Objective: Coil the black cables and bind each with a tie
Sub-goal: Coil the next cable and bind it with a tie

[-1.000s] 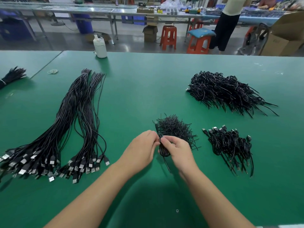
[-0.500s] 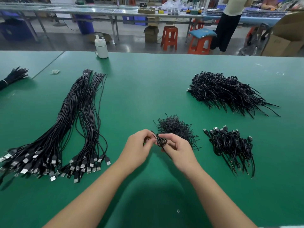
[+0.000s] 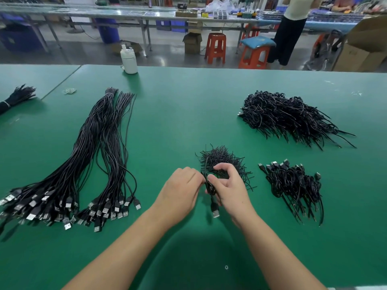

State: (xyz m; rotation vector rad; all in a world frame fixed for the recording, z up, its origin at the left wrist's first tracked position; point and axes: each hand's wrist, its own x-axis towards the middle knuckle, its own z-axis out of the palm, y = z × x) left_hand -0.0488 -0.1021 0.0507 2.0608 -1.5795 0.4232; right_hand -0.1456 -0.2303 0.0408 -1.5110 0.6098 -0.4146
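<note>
Both hands (image 3: 181,190) (image 3: 229,188) pinch coiled cable (image 3: 210,188) above green table (image 3: 188,105).

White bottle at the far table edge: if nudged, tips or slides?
The white bottle probably tips sooner than it slides: it stands upright, tall for its base, on the green mat, which looks grippy. It sits close to the far edge, so a push away risks a fall. How full it is cannot be told.

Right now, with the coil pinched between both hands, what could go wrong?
The coiled cable is held only by fingertips of the left hand and right hand; it may spring open. Its USB plug dangles loose. The tie pile sits close behind and could snag.
</note>
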